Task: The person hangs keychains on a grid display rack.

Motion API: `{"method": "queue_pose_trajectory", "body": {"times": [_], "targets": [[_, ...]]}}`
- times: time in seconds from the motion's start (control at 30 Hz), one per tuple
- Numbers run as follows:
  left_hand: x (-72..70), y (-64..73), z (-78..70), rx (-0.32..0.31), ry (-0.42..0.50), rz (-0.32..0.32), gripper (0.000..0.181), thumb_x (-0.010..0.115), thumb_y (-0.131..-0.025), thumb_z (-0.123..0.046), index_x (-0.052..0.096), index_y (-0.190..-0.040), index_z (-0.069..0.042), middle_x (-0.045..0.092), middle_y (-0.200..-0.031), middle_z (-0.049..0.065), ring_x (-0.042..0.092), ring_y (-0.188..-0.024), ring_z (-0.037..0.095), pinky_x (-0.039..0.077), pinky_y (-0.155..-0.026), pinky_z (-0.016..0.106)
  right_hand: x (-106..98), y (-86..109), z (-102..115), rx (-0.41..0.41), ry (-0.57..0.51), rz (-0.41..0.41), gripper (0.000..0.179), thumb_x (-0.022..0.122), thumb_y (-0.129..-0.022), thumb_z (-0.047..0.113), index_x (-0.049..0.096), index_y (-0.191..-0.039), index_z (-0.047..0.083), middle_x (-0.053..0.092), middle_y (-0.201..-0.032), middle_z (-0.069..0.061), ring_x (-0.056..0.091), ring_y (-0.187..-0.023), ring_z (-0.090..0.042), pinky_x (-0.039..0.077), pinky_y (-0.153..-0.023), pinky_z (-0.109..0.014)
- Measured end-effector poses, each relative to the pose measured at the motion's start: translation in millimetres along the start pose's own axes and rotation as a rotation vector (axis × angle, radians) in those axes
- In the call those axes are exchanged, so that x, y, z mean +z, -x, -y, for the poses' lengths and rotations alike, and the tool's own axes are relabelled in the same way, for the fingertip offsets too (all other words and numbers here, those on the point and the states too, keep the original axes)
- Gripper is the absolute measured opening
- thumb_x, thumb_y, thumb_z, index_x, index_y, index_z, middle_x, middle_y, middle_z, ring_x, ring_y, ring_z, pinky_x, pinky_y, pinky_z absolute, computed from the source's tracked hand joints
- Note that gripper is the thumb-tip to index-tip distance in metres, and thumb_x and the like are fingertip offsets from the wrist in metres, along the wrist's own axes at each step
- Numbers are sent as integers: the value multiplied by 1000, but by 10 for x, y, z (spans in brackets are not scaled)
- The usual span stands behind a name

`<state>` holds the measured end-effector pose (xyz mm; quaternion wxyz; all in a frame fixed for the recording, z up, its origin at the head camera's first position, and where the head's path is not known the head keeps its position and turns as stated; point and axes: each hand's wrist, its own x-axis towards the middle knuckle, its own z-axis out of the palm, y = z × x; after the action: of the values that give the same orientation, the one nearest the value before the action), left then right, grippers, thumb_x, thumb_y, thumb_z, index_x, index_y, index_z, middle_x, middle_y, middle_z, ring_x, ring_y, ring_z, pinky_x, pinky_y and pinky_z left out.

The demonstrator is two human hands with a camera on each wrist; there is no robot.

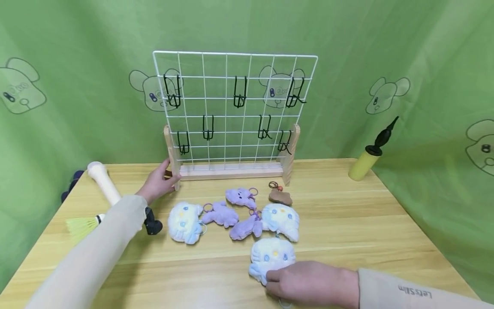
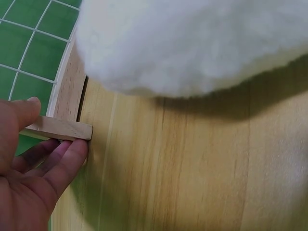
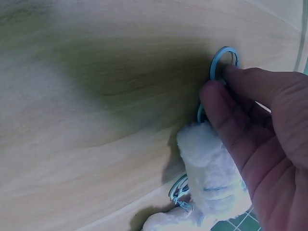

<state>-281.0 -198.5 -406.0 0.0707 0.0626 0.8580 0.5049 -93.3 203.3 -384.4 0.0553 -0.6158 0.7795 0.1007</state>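
A wire grid display rack point(image 1: 235, 174) with a wooden base and side posts stands at the back of the table. My left hand point(image 1: 157, 182) is at its left post; in the left wrist view the thumb lies over the wooden foot point(image 2: 65, 129) and the fingers curl beneath it. Near the front, my right hand point(image 1: 308, 281) is beside a white plush cat keychain point(image 1: 273, 253) with a blue bow. In the right wrist view, thumb and forefinger pinch its blue key ring point(image 3: 214, 65), while the plush body point(image 3: 211, 173) lies below the fingers.
Several black hooks point(image 1: 239, 96) hang on the grid. Two more white plush cats point(image 1: 183, 223), three purple plush keychains point(image 1: 221, 214) and a brown one point(image 1: 280, 196) lie mid-table. A white-handled object point(image 1: 104, 182) and yellow shuttlecock point(image 1: 82, 227) lie left; a yellow pump point(image 1: 362, 165) stands back right.
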Motion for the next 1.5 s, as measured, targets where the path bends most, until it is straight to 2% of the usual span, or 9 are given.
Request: {"method": "queue_pose_trajectory", "body": {"times": [0.47, 0.57, 0.7, 0.93, 1.03, 1.17, 1.3, 1.37, 1.5], "targets": [[-8, -20, 62, 11, -8, -22, 82, 56, -106, -10, 4, -169, -10, 50, -141, 40, 60, -124, 51, 64, -97, 46, -170, -10, -16, -20, 71, -165, 8, 63, -103, 29, 61, -110, 25, 55, -86, 18, 42, -78, 4, 35, -63, -7], [-1, -27, 61, 16, -7, -21, 81, 56, -106, -8, 5, -169, -9, 50, -141, 41, 59, -124, 52, 64, -97, 46, -219, -8, -50, 17, -51, -219, 5, 60, -106, 30, 60, -110, 26, 56, -90, 18, 44, -81, 5, 37, -68, -4], [17, -41, 47, 22, -15, -19, 80, 55, -106, -8, 6, -169, -8, 50, -140, 40, 60, -124, 50, 65, -97, 45, -259, -7, -125, 61, -313, -261, 5, 52, -111, 26, 57, -111, 26, 58, -98, 18, 49, -88, 7, 44, -81, -3], [28, -38, 0, 29, -36, -24, 80, 55, -105, -8, 7, -168, -6, 52, -139, 40, 61, -121, 50, 66, -93, 43, -260, -15, -266, 172, -679, -294, 6, 43, -113, 23, 48, -110, 24, 73, -127, 8, 67, -116, -1, 58, -97, -21], [32, -31, -6, 25, -37, -24, 79, 54, -105, -8, 6, -168, -6, 52, -138, 40, 62, -120, 50, 67, -93, 42, -259, -39, -327, 239, -773, -322, 4, 45, -113, 21, 46, -112, 25, 73, -113, 10, 67, -103, 2, 60, -86, -19], [35, -24, -13, 22, -40, -26, 79, 54, -106, -8, 6, -169, -7, 52, -138, 40, 62, -120, 50, 67, -92, 42, -234, -86, -418, 274, -839, -403, 3, 49, -111, 19, 47, -113, 20, 52, -82, 14, 45, -72, 7, 46, -61, -12], [38, -14, -14, 29, -48, -29, 78, 54, -105, -8, 8, -168, -6, 53, -137, 40, 62, -120, 49, 67, -91, 42, -186, -143, -482, 269, -975, -473, 7, 47, -111, 15, 46, -112, 8, 40, -70, 12, 35, -63, 7, 40, -53, -15], [38, -15, -1, 29, -54, -32, 78, 54, -105, -8, 8, -168, -6, 53, -137, 39, 62, -119, 48, 67, -91, 41, -162, -178, -503, 263, -1036, -505, 10, 46, -112, 13, 44, -111, 3, 43, -65, 5, 37, -61, 7, 39, -51, -16], [27, -16, 25, 33, -69, -32, 78, 54, -105, -9, 8, -168, -6, 54, -137, 39, 63, -118, 47, 67, -89, 38, -147, -237, -543, 247, -1140, -564, 8, 43, -111, 7, 42, -111, -1, 69, -74, -12, 66, -74, -1, 58, -64, -21]]}}
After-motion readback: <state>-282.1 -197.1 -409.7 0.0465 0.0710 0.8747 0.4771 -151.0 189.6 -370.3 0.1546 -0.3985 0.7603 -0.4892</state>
